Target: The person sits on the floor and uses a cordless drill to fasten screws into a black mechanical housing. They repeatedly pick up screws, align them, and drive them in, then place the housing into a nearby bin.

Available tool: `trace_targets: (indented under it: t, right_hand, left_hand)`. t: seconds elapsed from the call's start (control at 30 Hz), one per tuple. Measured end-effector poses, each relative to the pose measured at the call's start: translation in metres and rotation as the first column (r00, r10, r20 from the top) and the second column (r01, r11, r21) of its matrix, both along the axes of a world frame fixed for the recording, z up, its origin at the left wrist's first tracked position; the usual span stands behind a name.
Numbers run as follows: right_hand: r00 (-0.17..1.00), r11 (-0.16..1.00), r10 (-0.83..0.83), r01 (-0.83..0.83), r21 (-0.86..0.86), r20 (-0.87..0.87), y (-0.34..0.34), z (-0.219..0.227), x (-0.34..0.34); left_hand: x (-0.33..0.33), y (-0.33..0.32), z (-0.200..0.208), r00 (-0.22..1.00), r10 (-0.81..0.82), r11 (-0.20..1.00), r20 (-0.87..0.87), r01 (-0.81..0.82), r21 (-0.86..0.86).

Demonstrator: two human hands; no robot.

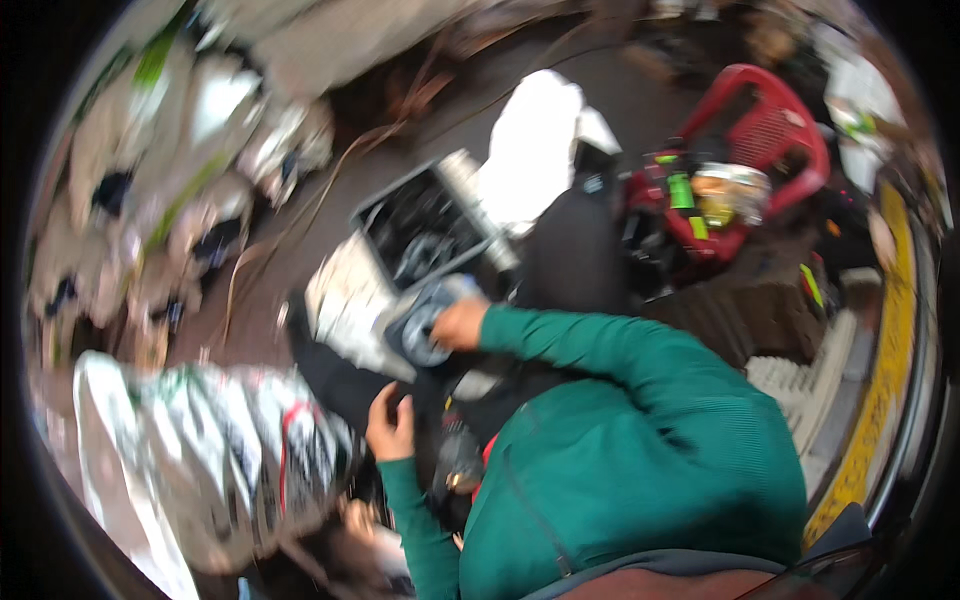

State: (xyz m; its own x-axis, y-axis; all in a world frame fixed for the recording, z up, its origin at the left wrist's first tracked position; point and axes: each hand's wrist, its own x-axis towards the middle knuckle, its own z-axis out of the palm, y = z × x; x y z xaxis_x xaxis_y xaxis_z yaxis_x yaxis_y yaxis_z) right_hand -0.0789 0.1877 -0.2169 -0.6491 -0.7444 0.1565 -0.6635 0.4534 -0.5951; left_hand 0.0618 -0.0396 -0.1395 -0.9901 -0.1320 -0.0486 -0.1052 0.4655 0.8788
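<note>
In my right hand [460, 325] I am holding one grey piece [412, 338], rounded in outline, over the near edge of the crate and above my lap. My fingers are curling over its right side, probably to steady it while leaving most of its face showing. My left hand [390, 428] is hovering nearer and to the left, fingers loosely raised and apart from the piece; it is gripping nothing that I can see, perhaps staying clear to give me room.

Just beyond the piece, one grey-rimmed crate [455, 261] is sitting between my legs, likely for a short reach. It is holding a heap of dark pieces, too blurred for counting. One pale sheet [340, 295] is lying along its left side, and one white bundle [530, 125] is resting beyond it to the far right.

Farther out, one red chair [812, 150] is standing at the far right, carrying one shiny packet [735, 190] and some bright green item [681, 190], seemingly serving as a shelf. One big silvery bag [215, 450] is lying at the near left, and at least one brown cord [322, 195] is running across the floor [620, 95].
</note>
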Motion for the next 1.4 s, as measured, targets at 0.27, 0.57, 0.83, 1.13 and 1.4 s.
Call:
trace_targets:
  t: [0.27,0.57,0.83,1.13,1.4]
  right_hand:
    - [0.999,0.998,-0.046,0.044,0.052,0.028,0.008,0.023,0.011]
    - [0.997,0.988,-0.071,0.073,0.139,-0.020,-0.018,0.023,0.017]
    - [0.049,0.775,0.155,0.613,-0.152,0.987,0.016,0.054,0.017]
    - [-0.249,0.514,0.723,0.817,-0.261,0.644,0.025,0.076,0.036]
    - [-0.332,0.494,0.759,0.854,-0.164,0.560,0.023,0.081,0.047]
  left_hand:
    - [0.090,-0.005,0.080,0.864,-0.345,0.890,0.366,0.425,-0.164]
    - [0.079,0.036,0.049,0.912,-0.180,0.729,0.368,0.374,-0.573]
    - [0.060,-0.001,0.101,0.961,-0.268,0.939,0.070,0.277,-0.204]
    - [0.036,0.018,0.130,0.941,-0.335,0.908,0.042,0.334,-0.255]
    - [0.033,0.028,0.133,0.940,-0.329,0.893,0.092,0.341,-0.293]
